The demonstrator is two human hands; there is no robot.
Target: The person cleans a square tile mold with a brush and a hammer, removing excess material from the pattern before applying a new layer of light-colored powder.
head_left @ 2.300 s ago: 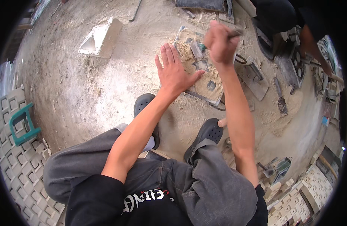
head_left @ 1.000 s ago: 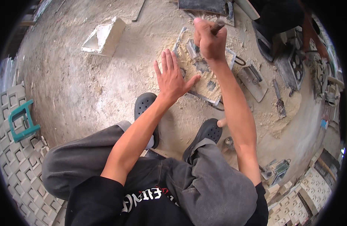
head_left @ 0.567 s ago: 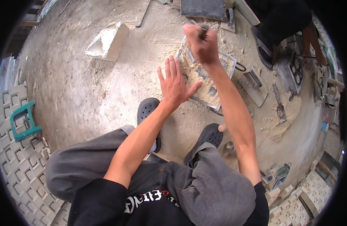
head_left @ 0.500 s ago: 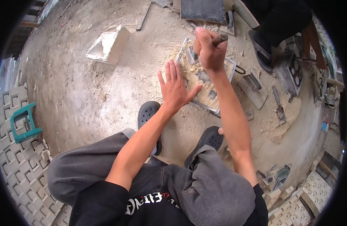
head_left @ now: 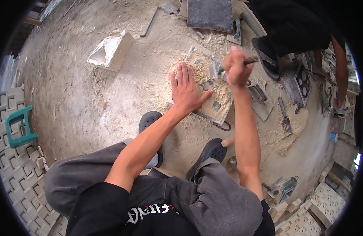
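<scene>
My right hand (head_left: pixel 238 70) is wrapped round the dark handle of a trowel. The trowel's flat pale metal blade (head_left: pixel 213 72) rests over a shallow metal mould (head_left: pixel 209 118) filled and heaped with crumbly tan powder (head_left: pixel 222 96). Darker metal patches show through the powder. My left hand (head_left: pixel 186 88) lies flat at the mould's left side, its fingers stretched out and its thumb spread over the powder. A loop handle (head_left: pixel 224 126) sticks out at the mould's near edge. My right hand hides part of the far right edge.
A hollow white block (head_left: pixel 111 51) stands at the far left, and a dark board (head_left: pixel 209 15) lies at the back. Right of the mould are a flat float (head_left: pixel 261 100) and a scraper (head_left: pixel 285 118). Another person in dark clothes (head_left: pixel 295 29) works at a metal mould (head_left: pixel 295 84).
My right hand has moved right and nearer with the trowel, and the blade now shows more plainly over the powder. My left hand stays spread at the mould's left side.
</scene>
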